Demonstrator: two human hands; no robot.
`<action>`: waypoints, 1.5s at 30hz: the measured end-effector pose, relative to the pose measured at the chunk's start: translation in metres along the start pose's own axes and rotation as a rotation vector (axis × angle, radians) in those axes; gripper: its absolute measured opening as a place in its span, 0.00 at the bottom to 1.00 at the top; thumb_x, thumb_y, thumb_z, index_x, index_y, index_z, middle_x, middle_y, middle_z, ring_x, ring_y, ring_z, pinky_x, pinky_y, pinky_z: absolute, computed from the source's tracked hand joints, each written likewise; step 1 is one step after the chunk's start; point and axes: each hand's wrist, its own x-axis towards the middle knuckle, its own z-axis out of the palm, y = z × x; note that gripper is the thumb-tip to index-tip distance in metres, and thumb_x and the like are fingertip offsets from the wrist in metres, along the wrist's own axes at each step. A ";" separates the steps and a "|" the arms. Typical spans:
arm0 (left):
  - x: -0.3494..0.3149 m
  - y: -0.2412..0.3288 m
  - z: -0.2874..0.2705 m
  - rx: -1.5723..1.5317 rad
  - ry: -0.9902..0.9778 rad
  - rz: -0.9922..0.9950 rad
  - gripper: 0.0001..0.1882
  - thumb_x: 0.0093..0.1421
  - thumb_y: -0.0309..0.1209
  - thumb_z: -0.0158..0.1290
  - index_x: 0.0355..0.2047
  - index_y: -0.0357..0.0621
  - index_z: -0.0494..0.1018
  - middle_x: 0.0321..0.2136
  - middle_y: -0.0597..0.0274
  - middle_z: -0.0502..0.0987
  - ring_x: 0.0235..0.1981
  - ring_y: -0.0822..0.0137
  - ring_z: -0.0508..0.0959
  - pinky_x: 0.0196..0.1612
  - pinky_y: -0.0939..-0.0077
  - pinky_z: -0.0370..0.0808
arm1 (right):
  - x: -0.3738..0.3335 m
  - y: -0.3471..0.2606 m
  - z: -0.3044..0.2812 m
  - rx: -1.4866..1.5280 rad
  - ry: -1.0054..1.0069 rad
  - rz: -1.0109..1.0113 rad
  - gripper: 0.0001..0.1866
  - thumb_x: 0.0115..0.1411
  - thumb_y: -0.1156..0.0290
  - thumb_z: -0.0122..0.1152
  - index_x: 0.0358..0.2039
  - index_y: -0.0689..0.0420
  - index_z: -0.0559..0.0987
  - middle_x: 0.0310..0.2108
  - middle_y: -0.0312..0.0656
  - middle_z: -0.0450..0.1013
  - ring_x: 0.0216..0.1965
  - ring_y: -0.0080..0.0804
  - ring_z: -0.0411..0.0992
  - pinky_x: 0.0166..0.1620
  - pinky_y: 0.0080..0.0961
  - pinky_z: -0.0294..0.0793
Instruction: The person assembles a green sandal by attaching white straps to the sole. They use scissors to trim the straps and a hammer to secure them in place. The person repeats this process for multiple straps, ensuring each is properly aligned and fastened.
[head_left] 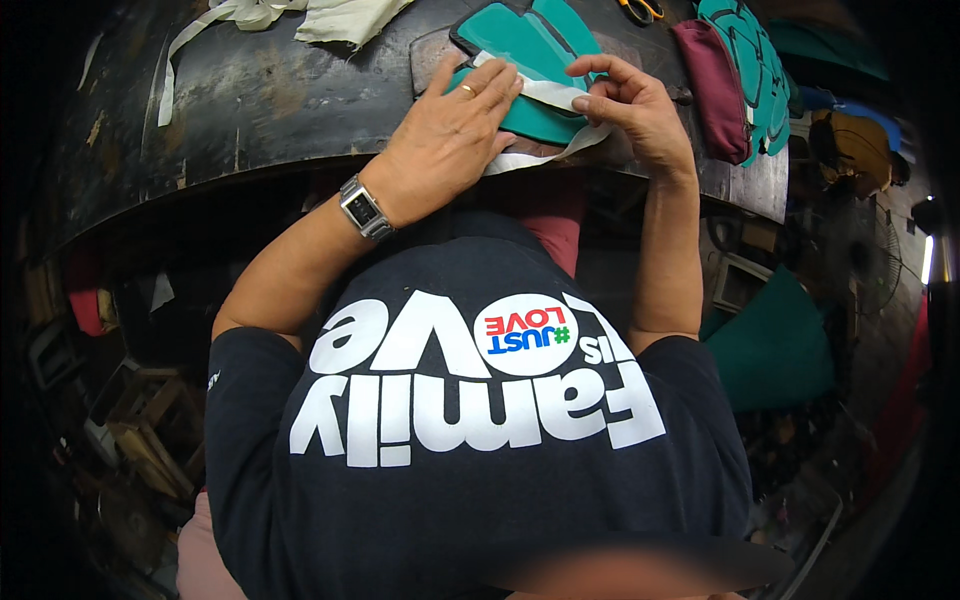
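Partway along: the white strip crosses the green piece, left hand pressing flat, open; right hand grips the strip, its tail hanging unlaid.

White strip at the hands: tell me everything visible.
The white strip looks like narrow cloth. It lies across the green piece, partly covered by the left hand, with the thumb of the right hand on it. Slack, apparently its own, curves toward the near edge of the table. Its ends are unclear.

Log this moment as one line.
Left hand: laid over white strip and teal piece | Right hand: holding white strip | Surface: dark table
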 end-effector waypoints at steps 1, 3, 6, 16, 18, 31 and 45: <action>0.000 0.000 0.002 0.007 -0.007 0.007 0.30 0.67 0.41 0.53 0.64 0.37 0.65 0.64 0.54 0.67 0.67 0.60 0.64 0.68 0.60 0.61 | -0.001 0.002 0.000 0.010 -0.008 -0.026 0.18 0.57 0.76 0.70 0.49 0.57 0.80 0.22 0.24 0.68 0.24 0.12 0.64 0.29 0.12 0.60; 0.000 -0.001 0.004 -0.078 0.004 0.007 0.31 0.67 0.41 0.52 0.64 0.34 0.64 0.63 0.52 0.67 0.66 0.58 0.65 0.68 0.59 0.60 | -0.001 0.005 -0.001 -0.025 -0.006 -0.008 0.16 0.57 0.76 0.69 0.47 0.58 0.80 0.22 0.24 0.66 0.24 0.11 0.63 0.28 0.12 0.59; 0.001 -0.002 0.005 -0.087 0.006 0.018 0.31 0.67 0.41 0.52 0.65 0.36 0.63 0.63 0.50 0.67 0.65 0.57 0.66 0.68 0.60 0.60 | 0.001 0.008 0.001 -0.103 -0.004 -0.012 0.14 0.57 0.77 0.67 0.45 0.58 0.80 0.21 0.23 0.64 0.23 0.10 0.61 0.27 0.13 0.57; 0.004 0.005 0.000 -0.015 -0.033 0.001 0.30 0.66 0.41 0.53 0.67 0.52 0.64 0.62 0.50 0.67 0.63 0.56 0.68 0.60 0.62 0.65 | -0.003 0.010 0.011 -0.364 0.065 -0.049 0.13 0.54 0.78 0.64 0.42 0.57 0.80 0.21 0.23 0.60 0.22 0.10 0.56 0.26 0.14 0.54; 0.006 0.004 -0.001 -0.057 -0.026 -0.016 0.30 0.66 0.41 0.54 0.67 0.52 0.64 0.63 0.54 0.67 0.62 0.55 0.67 0.59 0.62 0.65 | -0.004 0.010 0.011 -0.372 0.077 -0.030 0.14 0.53 0.77 0.64 0.41 0.57 0.80 0.20 0.26 0.63 0.22 0.14 0.60 0.26 0.18 0.59; 0.011 0.019 0.005 0.020 -0.036 0.038 0.28 0.67 0.41 0.51 0.66 0.52 0.65 0.61 0.63 0.67 0.60 0.41 0.66 0.53 0.52 0.65 | -0.016 0.018 -0.006 -0.294 0.069 -0.066 0.18 0.58 0.77 0.68 0.50 0.59 0.77 0.29 0.28 0.72 0.30 0.12 0.68 0.33 0.10 0.66; 0.008 0.035 0.006 0.030 -0.029 -0.059 0.30 0.66 0.42 0.52 0.67 0.51 0.63 0.60 0.60 0.66 0.60 0.47 0.66 0.60 0.48 0.62 | -0.006 0.030 -0.002 -0.334 0.236 0.002 0.15 0.54 0.74 0.69 0.43 0.60 0.79 0.24 0.30 0.71 0.25 0.14 0.67 0.29 0.15 0.66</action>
